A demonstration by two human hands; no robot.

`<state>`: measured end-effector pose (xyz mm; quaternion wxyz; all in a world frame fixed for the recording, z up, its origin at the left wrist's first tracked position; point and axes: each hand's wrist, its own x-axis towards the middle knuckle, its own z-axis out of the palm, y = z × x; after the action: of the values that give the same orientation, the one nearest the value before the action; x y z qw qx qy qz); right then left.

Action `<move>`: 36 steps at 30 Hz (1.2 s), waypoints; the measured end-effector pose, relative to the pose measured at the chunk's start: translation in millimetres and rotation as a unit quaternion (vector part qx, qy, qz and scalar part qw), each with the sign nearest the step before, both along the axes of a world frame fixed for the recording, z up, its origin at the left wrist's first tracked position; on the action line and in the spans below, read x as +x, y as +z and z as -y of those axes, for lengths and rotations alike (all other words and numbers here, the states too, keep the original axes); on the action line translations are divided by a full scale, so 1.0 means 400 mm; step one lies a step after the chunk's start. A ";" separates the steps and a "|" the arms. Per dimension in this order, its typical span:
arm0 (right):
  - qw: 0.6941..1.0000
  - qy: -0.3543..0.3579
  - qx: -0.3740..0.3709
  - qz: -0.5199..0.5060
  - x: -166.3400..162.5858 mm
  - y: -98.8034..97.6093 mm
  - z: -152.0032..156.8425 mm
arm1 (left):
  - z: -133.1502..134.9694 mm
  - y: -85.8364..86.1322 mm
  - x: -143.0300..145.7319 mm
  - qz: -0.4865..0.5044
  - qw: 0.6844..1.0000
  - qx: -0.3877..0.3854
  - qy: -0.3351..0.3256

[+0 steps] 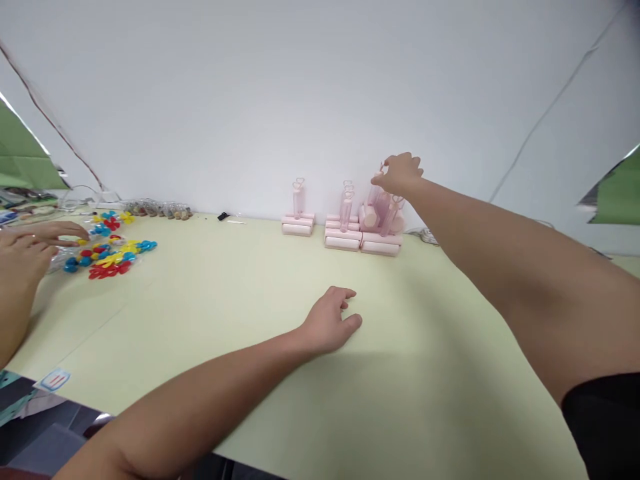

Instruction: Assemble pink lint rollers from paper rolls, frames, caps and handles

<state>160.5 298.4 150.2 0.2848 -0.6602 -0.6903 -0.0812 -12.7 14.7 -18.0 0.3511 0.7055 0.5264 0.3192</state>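
Note:
My right hand (400,175) reaches to the back of the table, thumb and forefinger closed around the looped top of a pink see-through tube (375,195). That tube is in a cluster of similar pink pieces, one upright with a heart-shaped loop (389,217). Beneath them is a pink-and-white block (381,244). To the left, another pink tube (345,215) stands on stacked pink-and-white blocks (343,240), and a single tube (297,201) on a separate block (297,225). My left hand (333,320) hovers or rests over the table's middle, fingers apart, holding nothing.
At the left, another person's hands (30,250) are among red, yellow and blue plastic pieces (113,257). Several small bagged items (159,209) line the wall (250,100). A black object (223,216) lies nearby. A number label (55,380) marks the front edge of the table (210,293).

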 end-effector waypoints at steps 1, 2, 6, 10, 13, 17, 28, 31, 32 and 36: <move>1.000 0.002 0.021 0.005 -0.002 0.001 0.011 | 0.000 0.000 -0.003 -0.010 1.000 0.005 -0.008; 0.999 0.008 0.042 0.011 -0.003 0.004 0.026 | -0.003 0.001 -0.009 -0.023 0.999 0.013 -0.023; 0.989 0.088 0.121 0.016 0.009 0.025 0.132 | -0.069 0.024 -0.086 -0.095 0.992 0.058 -0.060; 0.966 0.219 0.135 -0.006 0.028 -0.008 0.328 | -0.256 0.078 -0.209 -0.140 0.975 0.077 0.157; 0.937 0.340 0.075 -0.035 0.030 -0.102 0.496 | -0.420 0.128 -0.268 -0.133 0.950 0.089 0.268; 0.881 0.463 -0.059 -0.070 0.016 -0.261 0.658 | -0.557 0.160 -0.276 -0.103 0.935 0.091 0.328; 0.846 0.399 -0.211 -0.283 0.011 -0.442 0.637 | -0.438 0.134 -0.231 0.075 0.925 0.066 0.367; 0.824 0.323 -0.233 -0.402 0.007 -0.458 0.603 | -0.310 0.115 -0.171 0.155 0.933 0.019 0.323; 0.821 0.299 -0.232 -0.427 0.005 -0.460 0.595 | -0.261 0.105 -0.143 0.178 0.939 0.005 0.295; 0.787 0.333 -0.211 -0.474 -0.003 -0.448 0.597 | -0.086 0.069 -0.034 0.359 0.918 -0.100 0.134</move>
<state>159.3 59.8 -29.2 0.4397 -0.3882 -0.6453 0.4894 -26.3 49.2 9.5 0.5386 0.4277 0.4841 0.5409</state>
